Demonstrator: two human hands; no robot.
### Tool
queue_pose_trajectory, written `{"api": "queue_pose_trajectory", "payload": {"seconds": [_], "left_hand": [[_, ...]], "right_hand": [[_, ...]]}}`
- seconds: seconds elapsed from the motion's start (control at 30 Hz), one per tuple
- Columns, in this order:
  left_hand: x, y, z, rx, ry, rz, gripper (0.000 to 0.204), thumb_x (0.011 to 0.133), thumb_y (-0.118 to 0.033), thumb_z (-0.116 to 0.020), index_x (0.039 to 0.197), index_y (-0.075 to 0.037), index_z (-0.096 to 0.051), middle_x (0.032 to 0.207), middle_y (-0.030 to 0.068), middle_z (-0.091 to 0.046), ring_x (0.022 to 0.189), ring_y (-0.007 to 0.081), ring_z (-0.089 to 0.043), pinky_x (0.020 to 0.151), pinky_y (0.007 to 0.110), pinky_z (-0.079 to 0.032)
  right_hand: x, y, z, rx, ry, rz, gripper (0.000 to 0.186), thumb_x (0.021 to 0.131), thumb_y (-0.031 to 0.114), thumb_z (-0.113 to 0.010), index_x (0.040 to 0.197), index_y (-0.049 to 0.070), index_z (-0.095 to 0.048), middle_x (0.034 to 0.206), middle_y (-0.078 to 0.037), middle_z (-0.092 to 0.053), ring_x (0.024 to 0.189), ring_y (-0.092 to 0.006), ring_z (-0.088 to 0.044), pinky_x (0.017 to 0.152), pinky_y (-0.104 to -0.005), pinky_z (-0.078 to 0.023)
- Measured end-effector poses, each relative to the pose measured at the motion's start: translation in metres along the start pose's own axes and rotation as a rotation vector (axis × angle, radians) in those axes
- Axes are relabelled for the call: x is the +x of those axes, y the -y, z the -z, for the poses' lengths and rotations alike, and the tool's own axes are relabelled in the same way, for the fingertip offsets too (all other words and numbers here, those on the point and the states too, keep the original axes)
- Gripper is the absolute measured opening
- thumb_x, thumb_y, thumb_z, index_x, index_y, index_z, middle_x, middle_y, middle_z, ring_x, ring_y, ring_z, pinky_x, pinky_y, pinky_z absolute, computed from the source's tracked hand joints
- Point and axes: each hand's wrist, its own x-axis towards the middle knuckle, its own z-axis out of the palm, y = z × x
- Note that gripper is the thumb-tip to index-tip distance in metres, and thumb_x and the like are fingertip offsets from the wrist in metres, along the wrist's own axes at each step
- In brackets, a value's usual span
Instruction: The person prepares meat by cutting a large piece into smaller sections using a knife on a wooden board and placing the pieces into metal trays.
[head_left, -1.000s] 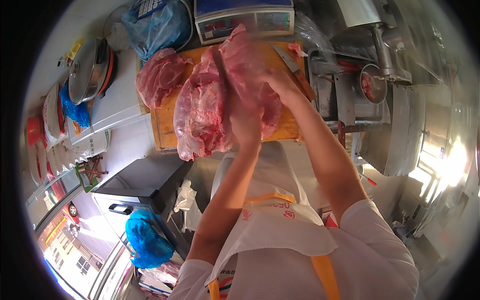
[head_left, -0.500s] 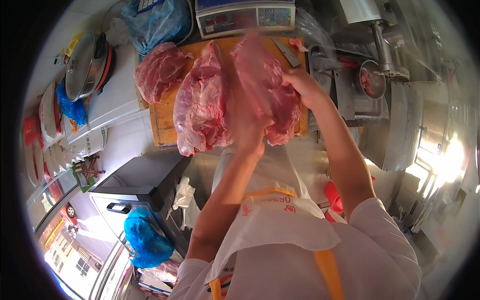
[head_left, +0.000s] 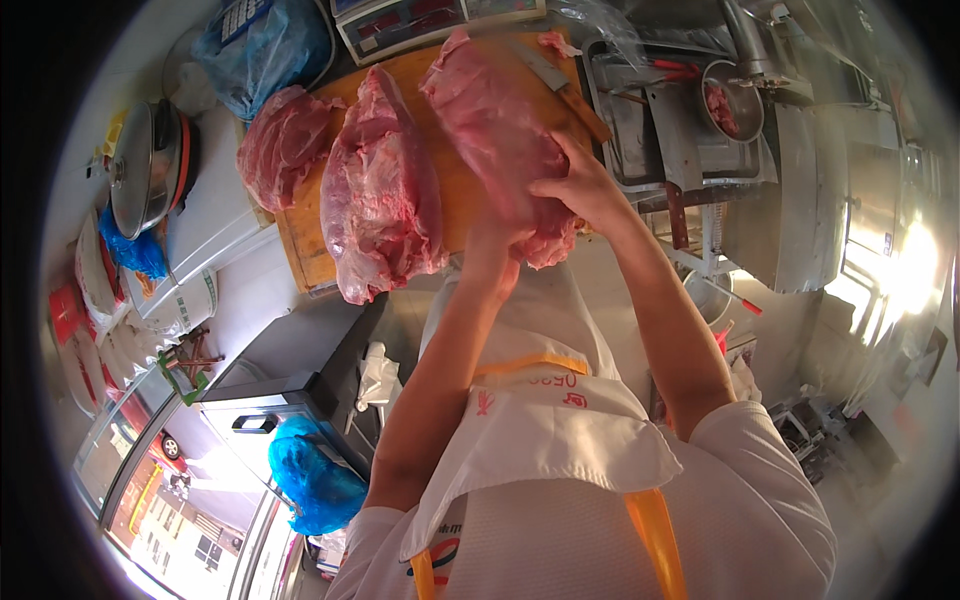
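A long slab of raw meat (head_left: pixel 495 135) lies on the right half of a wooden cutting board (head_left: pixel 310 240). My left hand (head_left: pixel 497 250) is closed round its near left edge; the fingers are partly hidden. On the slab's right edge, my right hand (head_left: pixel 590 190) grips with the thumb on top and fingers along the far side. A knife (head_left: pixel 560 85) with a wooden handle lies beyond, at the board's right edge. To the left rest a thick piece of meat (head_left: pixel 382 190) with ragged fat and a smaller piece of meat (head_left: pixel 283 145).
Behind the board stands a scale (head_left: pixel 400 25), with a blue plastic bag (head_left: pixel 255 65) to its left. At right, a cleaver (head_left: pixel 672 140) and a metal bowl (head_left: pixel 745 120) with meat scraps sit on a metal tray (head_left: pixel 625 165). A lidded pan (head_left: pixel 145 165) stands far left.
The right-hand slab has been turned, its smoother side now showing on top. My right hand has come nearer, its thumb now over the meat, uncovering the knife handle. The view has shifted.
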Motion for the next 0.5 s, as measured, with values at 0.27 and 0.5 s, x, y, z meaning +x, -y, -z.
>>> {"api": "queue_pose_trajectory", "payload": {"seconds": [0.27, 0.5], "left_hand": [[-0.016, 0.010, -0.017, 0.202, -0.127, -0.111, 0.050, 0.092, 0.005, -0.065, 0.141, 0.002, -0.057, 0.129, 0.0122, -0.067, 0.120, 0.0235, -0.066, 0.100, 0.038, -0.056], [-0.031, 0.006, -0.031, 1.035, -0.406, -0.292, 0.030, 0.095, -0.013, -0.064, 0.123, -0.002, -0.068, 0.111, 0.0173, -0.068, 0.111, 0.0340, -0.067, 0.094, 0.041, -0.053]], "right_hand": [[-0.018, -0.020, -0.005, -0.277, -0.234, 0.176, 0.073, 0.084, 0.009, -0.077, 0.153, 0.008, -0.053, 0.137, -0.016, -0.065, 0.107, -0.0241, -0.067, 0.092, -0.0360, -0.055], [-0.038, -0.029, -0.026, -0.317, -0.403, 0.275, 0.077, 0.081, 0.015, -0.084, 0.152, 0.009, -0.054, 0.126, -0.017, -0.067, 0.112, -0.0304, -0.069, 0.096, -0.0392, -0.055]]}}
